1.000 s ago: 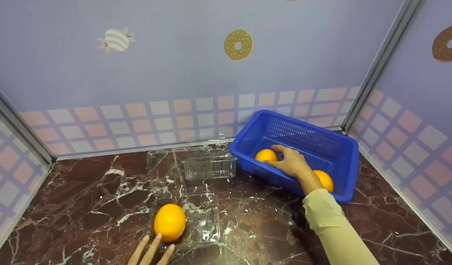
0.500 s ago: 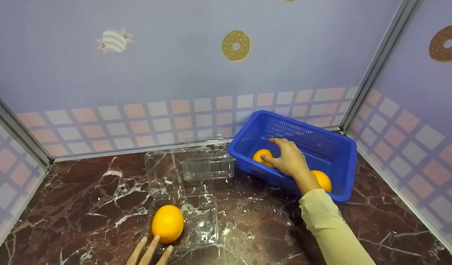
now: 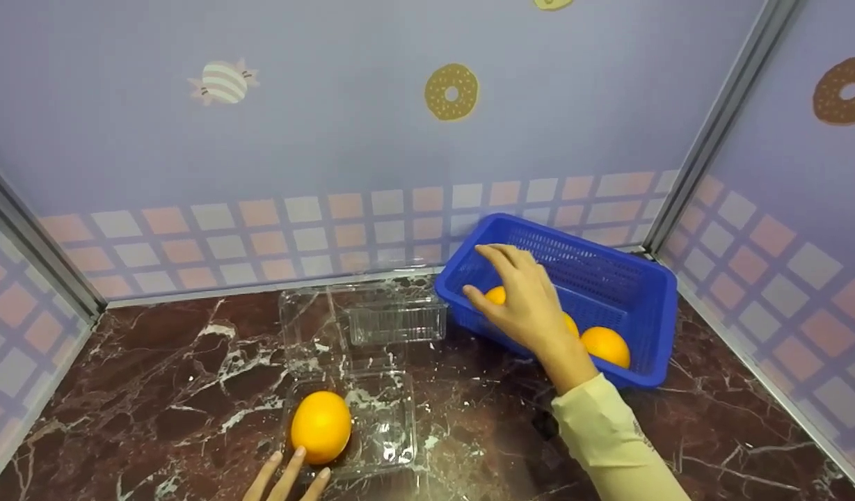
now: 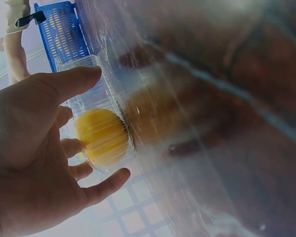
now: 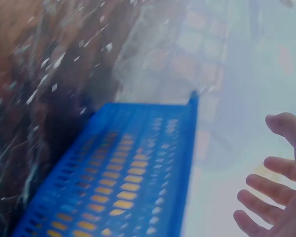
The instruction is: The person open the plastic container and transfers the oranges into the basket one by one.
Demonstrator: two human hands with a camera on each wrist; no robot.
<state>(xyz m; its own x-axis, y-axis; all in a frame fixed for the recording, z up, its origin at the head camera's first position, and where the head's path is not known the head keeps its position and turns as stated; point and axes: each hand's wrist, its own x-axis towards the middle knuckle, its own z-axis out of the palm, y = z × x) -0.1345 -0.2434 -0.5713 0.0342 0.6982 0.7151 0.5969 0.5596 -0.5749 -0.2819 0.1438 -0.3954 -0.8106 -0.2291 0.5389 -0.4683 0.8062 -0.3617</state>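
Note:
My right hand (image 3: 521, 299) is over the left part of a blue plastic basket (image 3: 660, 313). Its fingers are spread, with nothing between them in the right wrist view. Below it in the basket lies an orange (image 3: 495, 295), partly hidden by the hand. A second orange (image 3: 570, 324) shows as a sliver behind the wrist, and a third orange (image 3: 606, 346) sits to its right. My left hand (image 3: 284, 480) has its fingers loosely extended at the near left side of a clear plastic clamshell box (image 3: 378, 463). Another orange (image 3: 321, 426) sits inside, right by those fingertips.
The box's raised clear lid (image 3: 309, 327) stands open behind its base, close to the basket's left end. All this rests on a dark red marbled tabletop (image 3: 156, 390). Patterned panels (image 3: 344, 125) close off the back and both sides.
My right hand has come away from the orange in the basket, rising and shifting left with its fingers spreading. A further orange shows behind the wrist. The left hand stays by the box.

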